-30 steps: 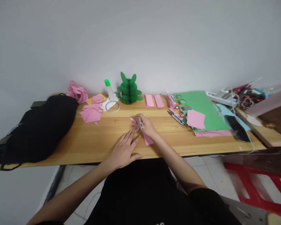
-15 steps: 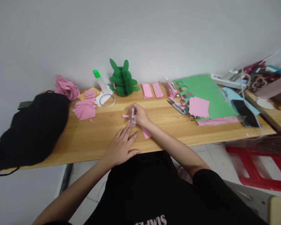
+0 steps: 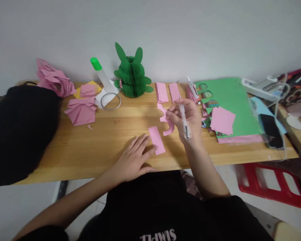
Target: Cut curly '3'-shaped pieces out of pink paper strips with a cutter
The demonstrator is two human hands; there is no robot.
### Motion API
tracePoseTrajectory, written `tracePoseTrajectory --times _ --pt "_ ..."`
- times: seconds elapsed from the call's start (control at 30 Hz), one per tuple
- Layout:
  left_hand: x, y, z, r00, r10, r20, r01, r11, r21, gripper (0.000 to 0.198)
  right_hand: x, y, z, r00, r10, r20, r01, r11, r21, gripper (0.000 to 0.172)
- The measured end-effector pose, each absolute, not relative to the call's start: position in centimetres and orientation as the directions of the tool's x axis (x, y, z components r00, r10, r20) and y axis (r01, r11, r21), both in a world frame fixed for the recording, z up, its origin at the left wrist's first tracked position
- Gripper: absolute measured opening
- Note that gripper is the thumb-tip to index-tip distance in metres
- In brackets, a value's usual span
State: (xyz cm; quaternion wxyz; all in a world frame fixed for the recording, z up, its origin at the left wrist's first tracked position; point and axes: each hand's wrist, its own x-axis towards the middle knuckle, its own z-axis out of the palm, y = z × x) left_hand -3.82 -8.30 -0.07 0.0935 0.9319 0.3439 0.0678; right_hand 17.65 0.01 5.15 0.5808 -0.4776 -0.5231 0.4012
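My right hand is raised a little over the table, with a clear pen lying across its fingers. Its thumb and fingers also pinch a curvy pink paper cut-out, which has a wavy upper part and a hooked lower end. Flat on the wood with fingers spread, my left hand has its fingertips at the left edge of a pink paper rectangle. The thumb side of that hand reaches the rectangle's lower part.
A green honeycomb-paper rabbit stands by the wall, beside a green-capped glue stick and tape ring. Pink stacks lie behind my hands. Green sheets and a phone are right; a black bag is left.
My right hand has moved right and lifted, taking the pen and the pink cut-out off the table. The pink rectangle is now uncovered beside my left hand. The view has shifted slightly.
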Motion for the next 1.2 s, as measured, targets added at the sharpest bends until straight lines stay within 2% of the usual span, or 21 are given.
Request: tracePoseTrajectory --times 0.23,0.37,0.5,0.57,0.8,1.03,1.2 --pt "-3.6 -4.8 0.5 0.827 0.556 0.090 0.523 -0.817 0.241 0.056 19.8 -3.1 2.3 0.225 0.972 0.067 0.065 0.053 -0.996 0.036" --pt "-3.5 -2.8 0.7 0.788 0.564 0.247 0.511 -0.823 0.248 0.041 18.6 -4.8 0.8 0.247 0.969 -0.007 0.097 -0.032 -0.995 0.034" --pt "-3.3 -1.3 0.0 0.691 0.582 0.429 0.539 -0.810 0.231 0.029 16.6 -5.6 -0.1 0.238 0.971 -0.007 0.137 -0.041 -0.990 0.026" --pt "-3.2 -0.9 -0.5 0.664 0.582 0.470 0.542 -0.807 0.234 0.026 16.0 -5.7 -0.5 0.239 0.971 -0.010 0.163 -0.050 -0.985 0.022" --pt "-2.9 -0.9 -1.1 0.664 0.606 0.439 0.550 -0.793 0.262 0.026 15.7 -5.6 -1.1 0.271 0.962 -0.005 0.243 -0.074 -0.967 0.020" --pt "-3.1 -1.1 -1.5 0.685 0.659 0.311 0.602 -0.752 0.268 0.029 15.5 -5.9 -0.8 0.277 0.961 0.015 0.302 -0.072 -0.951 0.020" --pt "-3.2 -1.1 -1.5 0.691 0.660 0.295 0.587 -0.751 0.303 0.030 15.6 -5.9 -1.1 0.269 0.962 0.043 0.343 -0.053 -0.938 0.022"
